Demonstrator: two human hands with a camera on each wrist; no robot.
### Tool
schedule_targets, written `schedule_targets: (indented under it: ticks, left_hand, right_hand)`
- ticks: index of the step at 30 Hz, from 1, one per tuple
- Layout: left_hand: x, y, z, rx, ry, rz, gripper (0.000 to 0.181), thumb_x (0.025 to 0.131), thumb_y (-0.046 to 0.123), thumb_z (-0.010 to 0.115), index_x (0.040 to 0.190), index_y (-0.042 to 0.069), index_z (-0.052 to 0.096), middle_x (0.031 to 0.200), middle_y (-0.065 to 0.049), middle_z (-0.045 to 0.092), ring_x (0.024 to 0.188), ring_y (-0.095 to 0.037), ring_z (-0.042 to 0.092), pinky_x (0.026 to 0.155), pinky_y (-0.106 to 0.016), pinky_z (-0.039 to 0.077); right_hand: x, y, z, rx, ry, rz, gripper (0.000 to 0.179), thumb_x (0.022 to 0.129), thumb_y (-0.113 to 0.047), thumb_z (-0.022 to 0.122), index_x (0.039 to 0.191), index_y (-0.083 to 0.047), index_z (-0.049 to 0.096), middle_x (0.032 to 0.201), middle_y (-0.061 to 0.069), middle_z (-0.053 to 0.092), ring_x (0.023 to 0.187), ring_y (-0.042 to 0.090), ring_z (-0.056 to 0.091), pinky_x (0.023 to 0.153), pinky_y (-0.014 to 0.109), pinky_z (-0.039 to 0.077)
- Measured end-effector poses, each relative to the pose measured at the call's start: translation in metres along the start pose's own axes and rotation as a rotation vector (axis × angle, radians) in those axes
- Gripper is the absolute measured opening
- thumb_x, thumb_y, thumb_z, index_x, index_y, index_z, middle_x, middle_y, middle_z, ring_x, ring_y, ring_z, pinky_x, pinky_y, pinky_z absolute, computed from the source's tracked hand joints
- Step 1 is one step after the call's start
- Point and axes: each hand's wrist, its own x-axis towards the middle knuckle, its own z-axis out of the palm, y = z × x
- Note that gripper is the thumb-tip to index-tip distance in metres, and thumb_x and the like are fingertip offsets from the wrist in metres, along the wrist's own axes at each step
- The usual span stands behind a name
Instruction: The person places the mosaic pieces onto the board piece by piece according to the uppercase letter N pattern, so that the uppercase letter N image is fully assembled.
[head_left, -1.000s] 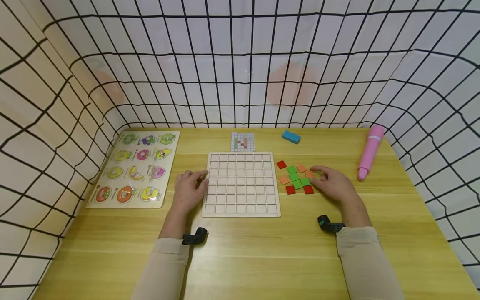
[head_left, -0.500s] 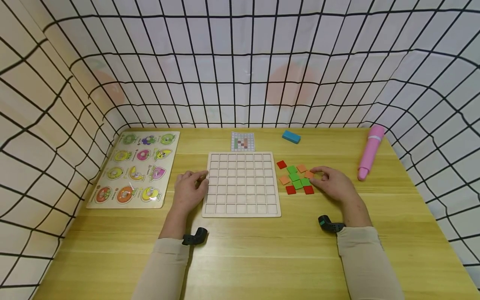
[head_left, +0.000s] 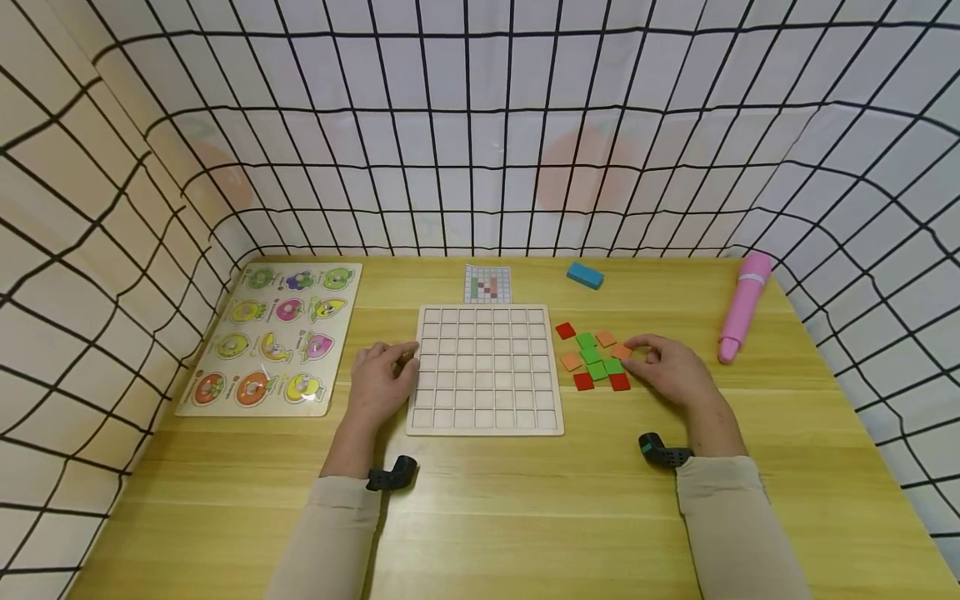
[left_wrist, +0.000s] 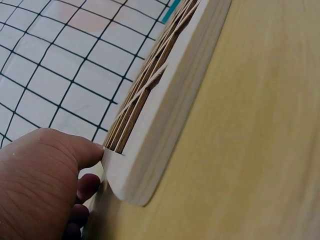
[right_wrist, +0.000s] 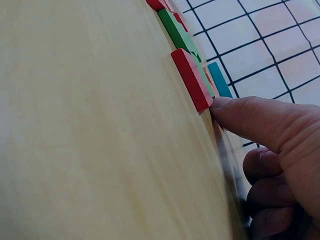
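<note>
A pale wooden grid board (head_left: pixel 484 379) lies flat in the middle of the table, its square cells bare. My left hand (head_left: pixel 382 383) rests at the board's left edge, and in the left wrist view the thumb (left_wrist: pixel 92 151) touches a corner of it. Right of the board is a loose group of small square tiles: red (head_left: pixel 619 382), green (head_left: pixel 589 356) and orange (head_left: pixel 571 361). Against the right side of this group lies my right hand (head_left: pixel 671 371), thumb and fingers loosely bent. Its thumb (right_wrist: pixel 227 111) meets the tiles next to a red tile (right_wrist: pixel 191 82).
Behind the board lies a small printed grid card (head_left: pixel 487 286). A blue block (head_left: pixel 585 276) sits at the back, with a pink pen-shaped object (head_left: pixel 745 307) further right. At left is a fruit puzzle board (head_left: pixel 337 333). Black netting (head_left: pixel 506 167) surrounds the table.
</note>
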Motion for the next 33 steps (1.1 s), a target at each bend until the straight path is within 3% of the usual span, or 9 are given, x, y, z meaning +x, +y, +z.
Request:
schedule_targets:
  ticks: [17, 33]
  left_hand:
    - [-0.002, 0.000, -0.001, -0.005, 0.006, -0.006, 0.037, 0.098, 0.026, 0.062, 0.132, 0.014, 0.070, 0.106, -0.012, 0.066, 0.106, -0.033, 0.049, 0.099, -0.047, 0.033]
    - [-0.001, 0.000, 0.000, -0.017, 0.006, -0.001, 0.037, 0.098, 0.027, 0.062, 0.131, 0.014, 0.070, 0.107, -0.011, 0.067, 0.105, -0.033, 0.050, 0.099, -0.047, 0.032]
  right_hand:
    - [0.000, -0.002, -0.003, 0.047, -0.032, -0.005, 0.046, 0.100, -0.041, 0.063, 0.135, -0.012, 0.060, 0.086, 0.005, 0.053, 0.074, 0.021, 0.048, 0.069, 0.034, 0.039]
    - [0.001, -0.033, 0.003, 0.089, -0.025, 0.003, 0.047, 0.099, -0.046, 0.063, 0.137, -0.018, 0.059, 0.083, 0.005, 0.051, 0.075, 0.022, 0.048, 0.069, 0.033, 0.039]
